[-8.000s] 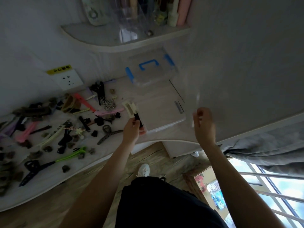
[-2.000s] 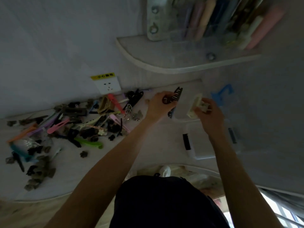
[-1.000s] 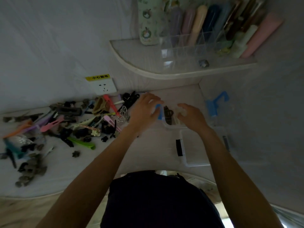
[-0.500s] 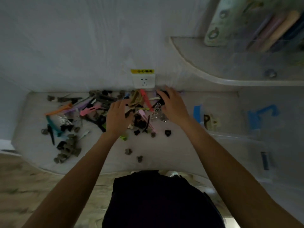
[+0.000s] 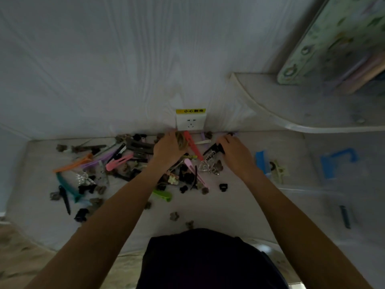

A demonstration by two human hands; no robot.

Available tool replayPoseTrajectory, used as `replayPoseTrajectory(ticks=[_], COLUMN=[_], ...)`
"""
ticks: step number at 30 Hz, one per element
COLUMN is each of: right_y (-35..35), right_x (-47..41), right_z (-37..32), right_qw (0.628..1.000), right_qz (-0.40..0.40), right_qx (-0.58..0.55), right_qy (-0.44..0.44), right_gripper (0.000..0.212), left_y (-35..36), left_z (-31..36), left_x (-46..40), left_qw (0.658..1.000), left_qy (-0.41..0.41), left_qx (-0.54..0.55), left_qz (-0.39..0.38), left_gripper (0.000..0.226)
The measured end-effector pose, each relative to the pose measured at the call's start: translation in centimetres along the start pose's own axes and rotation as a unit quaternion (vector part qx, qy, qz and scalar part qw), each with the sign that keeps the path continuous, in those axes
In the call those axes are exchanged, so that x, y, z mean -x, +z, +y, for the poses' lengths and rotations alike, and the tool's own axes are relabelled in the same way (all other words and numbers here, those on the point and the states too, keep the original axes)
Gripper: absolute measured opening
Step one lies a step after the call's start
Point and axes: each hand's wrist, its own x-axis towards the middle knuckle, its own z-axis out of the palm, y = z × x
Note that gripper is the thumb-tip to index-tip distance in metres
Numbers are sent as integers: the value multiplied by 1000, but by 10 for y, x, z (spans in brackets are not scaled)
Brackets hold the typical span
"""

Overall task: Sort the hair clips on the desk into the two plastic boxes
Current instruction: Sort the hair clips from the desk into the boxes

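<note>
At the back of the desk (image 5: 239, 207), around twelve o'clock from the person, both hands reach into the heap of hair clips (image 5: 129, 163) just below a wall socket (image 5: 190, 122). The left hand (image 5: 167, 149) has its fingers curled round a brownish claw clip (image 5: 181, 140) beside a red clip (image 5: 192, 146), seemingly lifting it out of the tangle. The right hand (image 5: 235, 152) curls over a black claw clip (image 5: 215, 148); whether it actually grasps it cannot be told, since the fingertips are hidden. A silver butterfly clip (image 5: 205, 165) lies just beneath that hand.

At about three o'clock stands a clear plastic box (image 5: 295, 182) with a blue latch (image 5: 261, 161), a cream clip (image 5: 278, 171) already inside. A second clear box with a blue handle (image 5: 337, 161) sits further right, its outline hard to trace.

Most clips remain scattered from nine to twelve o'clock: orange, pink, teal and green (image 5: 162, 195) ones among dark small ones. They overlap closely, so lifting one may well drag its neighbours. A shelf (image 5: 291, 107) juts out at two o'clock.
</note>
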Motion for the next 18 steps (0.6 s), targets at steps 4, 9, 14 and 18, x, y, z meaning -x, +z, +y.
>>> replayPoseTrajectory(ticks=[4, 9, 14, 18], right_y=[-12, -15, -11, -6], right_x=[8, 14, 18, 33], right_z=[-4, -13, -27, -18], right_qw=[992, 986, 979, 962], right_qz=[115, 135, 169, 232], right_qx=[49, 71, 77, 133], right_qy=[-32, -66, -78, -61], right_gripper=[43, 62, 52, 56], left_y=[-8, -20, -20, -11], left_z=[-9, -13, -3, 6], left_x=[16, 49, 69, 81], left_qw=[997, 966, 903, 886], left_qy=[-2, -62, -74, -95], left_qx=[69, 229, 411, 442], left_qz=[30, 100, 103, 105], left_gripper=[62, 65, 65, 50])
